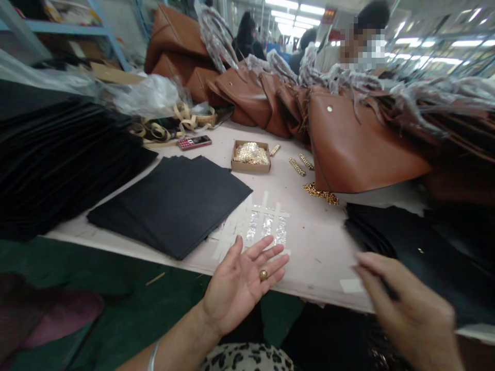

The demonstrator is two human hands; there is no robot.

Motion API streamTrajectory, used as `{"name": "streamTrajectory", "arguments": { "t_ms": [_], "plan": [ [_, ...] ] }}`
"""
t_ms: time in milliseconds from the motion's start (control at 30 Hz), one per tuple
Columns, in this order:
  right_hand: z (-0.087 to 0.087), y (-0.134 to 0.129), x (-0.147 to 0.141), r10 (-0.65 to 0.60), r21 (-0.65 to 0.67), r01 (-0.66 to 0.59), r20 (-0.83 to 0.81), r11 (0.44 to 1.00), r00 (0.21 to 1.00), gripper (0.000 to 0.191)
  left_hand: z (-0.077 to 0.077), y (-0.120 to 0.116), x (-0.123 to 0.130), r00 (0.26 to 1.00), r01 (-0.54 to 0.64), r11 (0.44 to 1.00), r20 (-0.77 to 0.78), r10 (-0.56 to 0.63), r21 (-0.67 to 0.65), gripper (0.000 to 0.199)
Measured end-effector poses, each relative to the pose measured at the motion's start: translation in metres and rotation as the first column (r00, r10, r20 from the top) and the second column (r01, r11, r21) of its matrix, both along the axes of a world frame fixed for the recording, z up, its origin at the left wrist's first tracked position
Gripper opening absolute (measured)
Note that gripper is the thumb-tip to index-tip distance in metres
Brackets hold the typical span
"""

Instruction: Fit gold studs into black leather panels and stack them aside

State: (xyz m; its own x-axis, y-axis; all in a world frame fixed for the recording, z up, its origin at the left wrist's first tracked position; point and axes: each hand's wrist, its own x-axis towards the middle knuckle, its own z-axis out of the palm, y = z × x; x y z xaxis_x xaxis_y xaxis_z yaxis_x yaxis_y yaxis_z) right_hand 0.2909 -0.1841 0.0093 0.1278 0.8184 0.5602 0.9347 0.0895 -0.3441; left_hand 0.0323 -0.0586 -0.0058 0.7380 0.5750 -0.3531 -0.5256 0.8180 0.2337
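Although neither hand grips anything, the black fabric sheets [402, 242] on the right of the table [320, 247] look light, limp and soft, best taken by a near edge. The right hand [408, 309] hangs just beside them, fingers [371, 265] loosely bent and slightly parted. The left hand [242, 288] lies open, palm up, its spread fingers [266, 252] near taped foil patches [266, 225].

The left hand [237, 286] carries a gold ring [263, 274] with a round domed setting, and a thin silver bangle [153, 356] encircles the wrist. The upper-body covering is a leopard-print garment [247, 358], with dark markings on a pale ground.
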Motion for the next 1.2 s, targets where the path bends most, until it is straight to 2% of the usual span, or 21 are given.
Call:
{"name": "streamTrajectory", "arguments": {
  "t_ms": [33,67,133,200,333,433,500,633,700,833,900,1000,1100,1200],
  "plan": [
    [0.000,0.015,-0.033,0.202,-0.017,-0.202,0.042,0.979,0.978,0.030,0.000,0.000,0.000,1.000,-0.002,1.000,0.014,0.002,-0.004,0.071],
    [-0.001,0.029,-0.061,0.368,-0.068,-0.364,0.056,0.929,0.928,0.029,-0.001,0.001,-0.001,1.000,-0.005,1.000,0.029,0.005,-0.004,0.072],
    [-0.007,0.050,-0.100,0.533,-0.134,-0.522,0.066,0.843,0.844,0.026,-0.001,0.001,-0.005,0.999,-0.010,1.000,0.050,0.010,0.008,0.073],
    [-0.015,0.063,-0.119,0.596,-0.187,-0.579,0.051,0.794,0.801,0.025,-0.003,0.000,-0.012,0.998,-0.006,0.999,0.064,0.002,0.050,0.074],
    [-0.026,0.082,-0.125,0.682,-0.187,-0.679,-0.056,0.710,0.729,0.023,-0.011,-0.004,-0.029,0.997,0.016,0.983,0.072,-0.029,0.184,0.071],
    [-0.027,0.102,-0.128,0.711,-0.136,-0.739,-0.205,0.660,0.673,0.019,-0.015,-0.006,-0.044,0.998,-0.061,0.973,-0.001,0.063,0.221,0.068],
    [-0.025,0.121,-0.134,0.692,-0.130,-0.731,-0.249,0.670,0.678,0.017,-0.015,-0.006,-0.056,0.971,-0.166,0.962,-0.137,0.198,0.215,0.061],
    [-0.020,0.177,-0.162,0.608,-0.152,-0.628,-0.162,0.763,0.777,0.018,-0.017,-0.009,-0.087,0.803,-0.354,0.914,-0.436,0.406,0.199,0.040],
    [-0.020,0.208,-0.182,0.609,-0.172,-0.614,-0.087,0.771,0.789,0.017,-0.022,-0.013,-0.101,0.734,-0.408,0.885,-0.497,0.463,0.222,0.034],
    [-0.026,0.252,-0.214,0.635,-0.234,-0.605,0.079,0.761,0.768,0.013,-0.035,-0.020,-0.122,0.669,-0.466,0.849,-0.530,0.522,0.249,0.031],
    [-0.030,0.255,-0.217,0.648,-0.288,-0.596,0.139,0.750,0.748,0.012,-0.039,-0.021,-0.127,0.647,-0.489,0.833,-0.533,0.545,0.258,0.029],
    [-0.035,0.238,-0.204,0.686,-0.379,-0.604,0.132,0.701,0.715,0.016,-0.039,-0.018,-0.129,0.644,-0.494,0.824,-0.520,0.562,0.278,0.027],
    [-0.034,0.207,-0.178,0.744,-0.463,-0.657,0.009,0.595,0.668,0.019,-0.035,-0.015,-0.127,0.673,-0.438,0.850,-0.520,0.525,0.292,0.024],
    [-0.029,0.177,-0.157,0.764,-0.491,-0.737,-0.197,0.465,0.614,0.020,-0.031,-0.013,-0.123,0.727,-0.386,0.872,-0.482,0.489,0.302,0.022]
  ]
}}
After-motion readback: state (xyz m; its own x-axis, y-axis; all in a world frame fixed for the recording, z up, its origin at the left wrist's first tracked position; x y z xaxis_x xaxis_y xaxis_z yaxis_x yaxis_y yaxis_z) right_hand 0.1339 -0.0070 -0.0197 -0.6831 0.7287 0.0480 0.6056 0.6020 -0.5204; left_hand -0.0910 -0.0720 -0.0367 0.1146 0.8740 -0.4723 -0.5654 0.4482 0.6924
